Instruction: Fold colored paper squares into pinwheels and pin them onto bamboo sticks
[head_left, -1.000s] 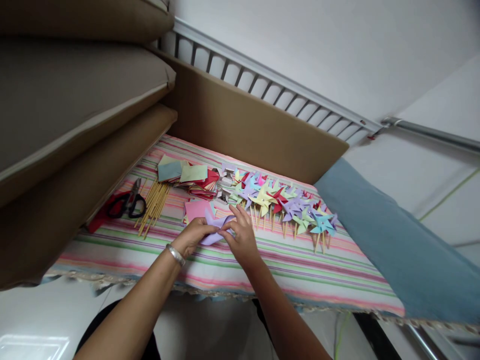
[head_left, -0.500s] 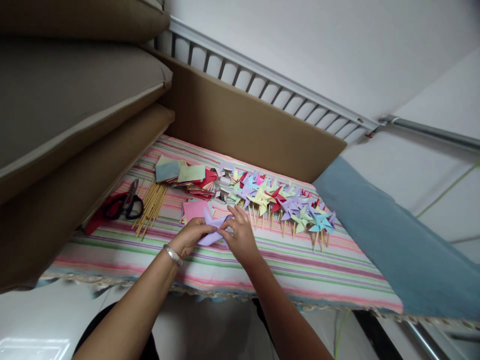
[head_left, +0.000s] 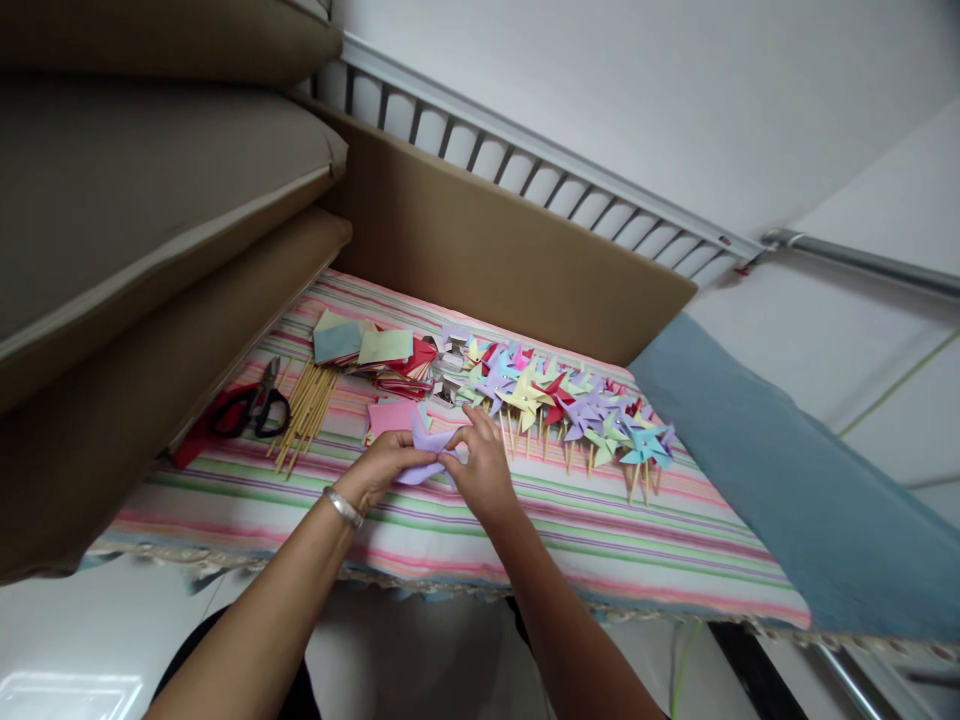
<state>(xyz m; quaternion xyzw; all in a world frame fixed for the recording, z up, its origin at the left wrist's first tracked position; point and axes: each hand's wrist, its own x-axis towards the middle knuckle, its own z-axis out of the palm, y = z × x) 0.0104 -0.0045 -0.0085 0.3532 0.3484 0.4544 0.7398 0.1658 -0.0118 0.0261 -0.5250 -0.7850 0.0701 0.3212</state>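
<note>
A lavender paper pinwheel [head_left: 426, 438], its points partly folded inward, is held low over the striped cloth. My left hand [head_left: 382, 466] pinches it from the left, thumb near the middle. From the right, my right hand [head_left: 480, 462] grips a folded point at the centre with thumb and index finger, the other fingers raised. My fingers hide part of the paper's centre. Just behind my left hand lies a small stack of pink paper squares [head_left: 391, 416]. Finished pinwheels on sticks [head_left: 555, 400] lie in a row beyond my right hand.
Thin wooden sticks [head_left: 306, 418] lie in a bundle at the left, beside black-handled scissors [head_left: 259, 405] and something red [head_left: 196, 445]. Stacks of coloured paper [head_left: 382, 350] and small open boxes [head_left: 450, 372] sit farther back. A brown board [head_left: 495, 240] stands behind, with cushions [head_left: 165, 200] at left.
My right hand's raised fingers have drawn in a little towards the pinch at the pinwheel's centre. The view has shifted very slightly; the things on the cloth stay in place.
</note>
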